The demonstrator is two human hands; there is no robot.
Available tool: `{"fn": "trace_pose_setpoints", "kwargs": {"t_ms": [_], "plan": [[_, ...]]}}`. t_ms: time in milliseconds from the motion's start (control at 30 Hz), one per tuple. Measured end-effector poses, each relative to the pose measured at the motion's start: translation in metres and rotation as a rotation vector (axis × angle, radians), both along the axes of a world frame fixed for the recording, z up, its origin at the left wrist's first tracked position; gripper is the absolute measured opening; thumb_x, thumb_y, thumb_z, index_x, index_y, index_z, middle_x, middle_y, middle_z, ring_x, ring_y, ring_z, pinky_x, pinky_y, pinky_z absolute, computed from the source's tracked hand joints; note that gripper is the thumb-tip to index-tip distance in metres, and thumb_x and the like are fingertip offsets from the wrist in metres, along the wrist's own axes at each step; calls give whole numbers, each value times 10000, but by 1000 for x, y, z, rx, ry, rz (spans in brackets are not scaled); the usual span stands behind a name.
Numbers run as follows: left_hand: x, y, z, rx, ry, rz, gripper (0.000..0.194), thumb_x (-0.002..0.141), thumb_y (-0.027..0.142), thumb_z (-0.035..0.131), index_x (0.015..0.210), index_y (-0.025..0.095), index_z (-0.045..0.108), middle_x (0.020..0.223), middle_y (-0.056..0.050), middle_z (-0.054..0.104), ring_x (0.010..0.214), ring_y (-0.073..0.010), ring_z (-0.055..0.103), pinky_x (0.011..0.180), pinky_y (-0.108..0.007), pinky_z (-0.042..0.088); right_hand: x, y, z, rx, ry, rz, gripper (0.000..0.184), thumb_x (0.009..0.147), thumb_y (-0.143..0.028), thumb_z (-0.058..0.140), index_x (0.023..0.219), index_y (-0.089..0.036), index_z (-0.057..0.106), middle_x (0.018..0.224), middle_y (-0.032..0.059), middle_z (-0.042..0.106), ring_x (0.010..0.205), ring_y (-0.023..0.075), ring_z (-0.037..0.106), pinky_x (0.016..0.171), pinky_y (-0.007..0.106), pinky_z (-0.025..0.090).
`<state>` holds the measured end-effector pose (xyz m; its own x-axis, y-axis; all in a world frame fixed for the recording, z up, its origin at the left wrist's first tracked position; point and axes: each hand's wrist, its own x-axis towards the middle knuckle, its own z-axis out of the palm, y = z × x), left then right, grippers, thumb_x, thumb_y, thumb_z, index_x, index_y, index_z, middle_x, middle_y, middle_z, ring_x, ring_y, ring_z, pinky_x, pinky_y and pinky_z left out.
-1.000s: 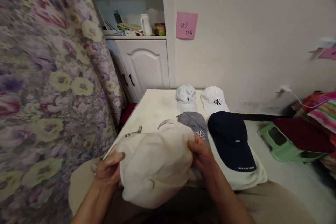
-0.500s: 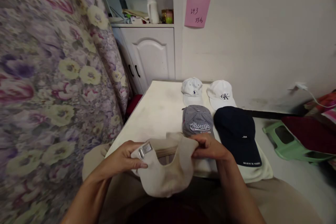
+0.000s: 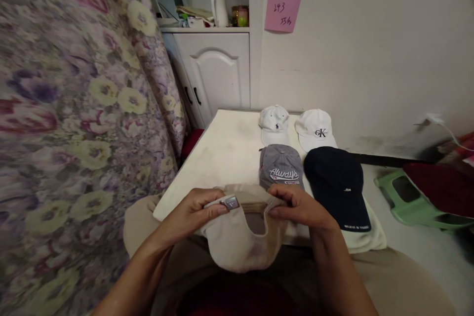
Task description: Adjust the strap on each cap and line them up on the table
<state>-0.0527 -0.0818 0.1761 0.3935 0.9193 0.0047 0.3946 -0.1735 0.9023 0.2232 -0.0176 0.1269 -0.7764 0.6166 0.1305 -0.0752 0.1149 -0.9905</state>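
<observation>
Between my hands is a beige baseball cap (image 3: 237, 249), held over my lap at the table's near edge with its back opening towards me. My left hand (image 3: 196, 212) pinches the strap end with the metal buckle (image 3: 231, 202). On the other side of the opening, my right hand (image 3: 298, 207) grips the cap's edge between thumb and fingers. Just beyond it lies a grey cap (image 3: 281, 162) with white lettering, partly covered by my right hand. A navy cap (image 3: 335, 182) rests to the right, its brim pointing towards me.
Two white caps, one with a small emblem (image 3: 274, 121) and one with black letters (image 3: 314, 126), sit at the back of the cream-topped table (image 3: 218, 145). A floral curtain (image 3: 92, 133) hangs at left. A green stool (image 3: 398, 202) stands on the floor at right.
My hands have come closer together, drawing the two sides of the cap's back opening inward. My left thumb now lies over part of the buckle. The camera view has shifted slightly.
</observation>
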Motion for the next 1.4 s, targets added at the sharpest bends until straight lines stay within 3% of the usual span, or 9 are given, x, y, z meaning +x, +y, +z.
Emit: {"fn": "trace_pose_setpoints", "kwargs": {"t_ms": [267, 433, 600, 700, 900, 1033, 1133, 1267, 1400], "plan": [[20, -7, 14, 29, 128, 6, 277, 973, 382, 490, 919, 165, 654, 783, 3, 613, 700, -124, 535, 613, -214, 398, 2, -10, 16, 53, -35, -155, 211, 801, -368, 743, 890, -185, 688, 773, -18, 607, 680, 116, 520, 611, 225, 397], [32, -4, 8, -2, 98, 0, 286, 982, 392, 471, 920, 174, 644, 781, 9, 601, 690, -119, 532, 596, -210, 400, 1, -19, 26, 128, -64, -380, 135, 852, -312, 686, 832, -182, 657, 736, -18, 612, 685, 122, 551, 618, 230, 413], [43, -1, 3, -25, 40, 2, 290, 957, 412, 510, 882, 170, 652, 728, 11, 599, 657, -122, 523, 562, -209, 392, 1, -28, 31, 62, -16, -431, 109, 867, -294, 665, 843, -192, 633, 641, -33, 607, 551, 112, 536, 543, 235, 415], [47, 0, 4, -4, 20, 16, 275, 935, 404, 549, 857, 168, 667, 744, 4, 624, 667, -126, 537, 576, -211, 406, -6, -29, 27, 112, -14, -474, 120, 883, -312, 647, 854, -196, 649, 700, -14, 616, 617, 122, 546, 587, 245, 427], [54, 0, 8, 41, 28, 45, 268, 926, 397, 568, 858, 163, 680, 760, -1, 631, 671, -124, 540, 574, -207, 397, -19, -23, 19, -38, -3, -345, 281, 772, -411, 770, 900, -182, 666, 726, -16, 586, 635, 115, 505, 566, 230, 392], [56, 2, 10, 62, 23, 50, 269, 914, 386, 587, 796, 155, 657, 715, 13, 601, 646, -112, 512, 577, -205, 385, -18, -21, 15, -33, 12, -290, 282, 779, -429, 769, 818, -171, 663, 697, -27, 564, 626, 99, 469, 557, 215, 358], [52, 4, 11, 57, 42, 17, 242, 885, 374, 626, 797, 151, 658, 717, 10, 613, 666, -120, 530, 595, -209, 394, -17, -20, 12, -121, 77, -247, 276, 782, -418, 773, 832, -169, 664, 697, -28, 573, 611, 91, 465, 555, 212, 356], [35, 7, 5, 51, 76, -76, 220, 828, 371, 693, 816, 152, 676, 725, 4, 646, 670, -130, 553, 591, -212, 395, -18, -19, 7, -252, 179, -213, 274, 760, -388, 798, 841, -165, 661, 692, -31, 574, 578, 76, 467, 527, 201, 344], [20, 11, -6, 90, 120, -43, 223, 813, 374, 710, 773, 157, 674, 687, 13, 630, 664, -132, 552, 589, -213, 387, -21, -18, 3, -339, 205, -189, 288, 742, -392, 809, 845, -171, 656, 704, -26, 585, 583, 82, 503, 535, 202, 380]]}}
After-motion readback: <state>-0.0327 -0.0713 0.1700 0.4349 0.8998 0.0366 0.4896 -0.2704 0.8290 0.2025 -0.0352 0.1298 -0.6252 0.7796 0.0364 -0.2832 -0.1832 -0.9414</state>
